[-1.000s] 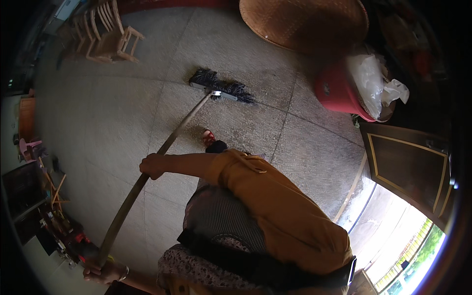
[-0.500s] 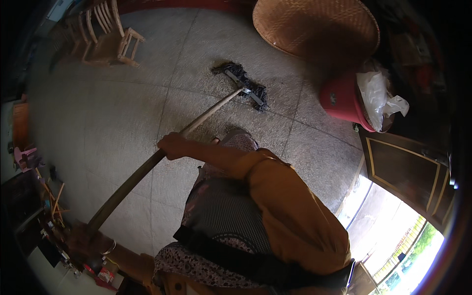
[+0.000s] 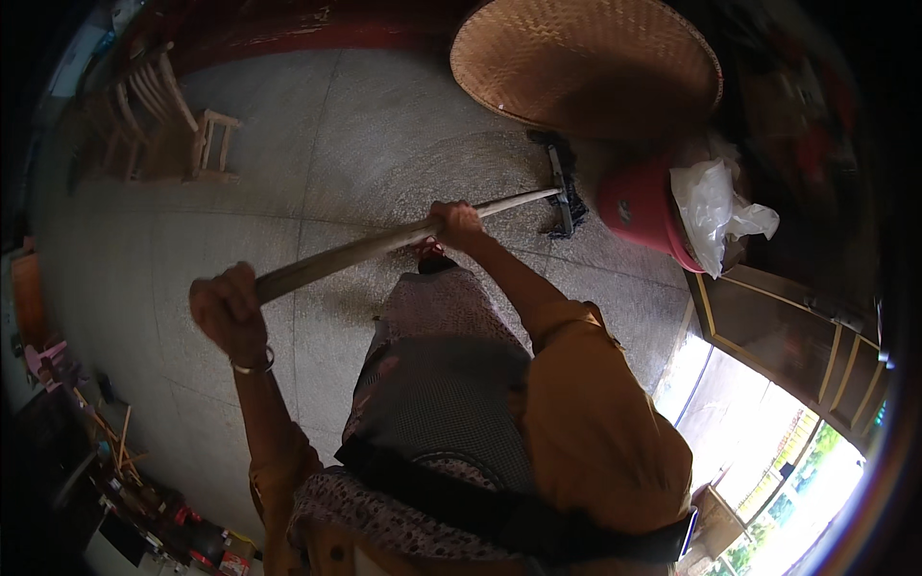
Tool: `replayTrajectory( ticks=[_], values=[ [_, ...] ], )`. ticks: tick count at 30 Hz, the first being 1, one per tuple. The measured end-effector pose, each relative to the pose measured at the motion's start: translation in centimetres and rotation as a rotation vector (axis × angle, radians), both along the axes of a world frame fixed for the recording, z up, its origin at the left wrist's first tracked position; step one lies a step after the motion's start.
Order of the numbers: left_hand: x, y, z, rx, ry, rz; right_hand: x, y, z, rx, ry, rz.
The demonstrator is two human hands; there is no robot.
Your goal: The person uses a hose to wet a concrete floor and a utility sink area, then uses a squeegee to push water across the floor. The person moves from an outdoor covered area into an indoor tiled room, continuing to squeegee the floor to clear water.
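Mop: we hold a long wooden-handled mop with a flat dark head (image 3: pixel 560 192); the head lies on the grey speckled stone floor (image 3: pixel 384 125), far out in front of us, just beside the rim of the big round woven bamboo tray (image 3: pixel 586 62) and near the red plastic bucket (image 3: pixel 642 206).
Handle: the pale shaft runs slanting from the head back toward our left side, crossing above our patterned apron.
Right hand (image 3: pixel 453 223): clenched round the shaft partway along, arm stretched forward in a mustard sleeve.
Left hand (image 3: pixel 226 307): closed round the near end of the shaft, a thin metal bangle at the wrist.
Step in hand: we judge the stroke at its far reach, the head pushed out to the tray's edge.
Next move: as we read it, it calls for a steady pull back along the floor, keeping the head flat and clear of the bucket with its white plastic bag (image 3: pixel 715 206).
Around: wooden chairs (image 3: pixel 168 125) stand well apart at the left; an open doorway (image 3: pixel 768 432) brightens the lower right.
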State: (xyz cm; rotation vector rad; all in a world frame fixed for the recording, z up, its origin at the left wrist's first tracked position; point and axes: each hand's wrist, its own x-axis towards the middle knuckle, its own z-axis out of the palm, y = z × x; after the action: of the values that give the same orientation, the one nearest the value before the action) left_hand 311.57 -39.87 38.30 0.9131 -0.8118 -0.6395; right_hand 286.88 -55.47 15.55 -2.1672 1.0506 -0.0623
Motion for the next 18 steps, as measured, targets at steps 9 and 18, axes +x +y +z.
replayTrajectory(
  ticks=[9,18],
  values=[
    [-0.5,-9.7,-2.9,0.358,0.060,-0.053,-3.0,-7.5,-5.0,-0.272,-0.131,-0.178],
    [7.3,2.0,0.4,0.322,0.214,0.271,9.7,0.5,-2.4,-0.066,0.078,0.061]
  ],
)
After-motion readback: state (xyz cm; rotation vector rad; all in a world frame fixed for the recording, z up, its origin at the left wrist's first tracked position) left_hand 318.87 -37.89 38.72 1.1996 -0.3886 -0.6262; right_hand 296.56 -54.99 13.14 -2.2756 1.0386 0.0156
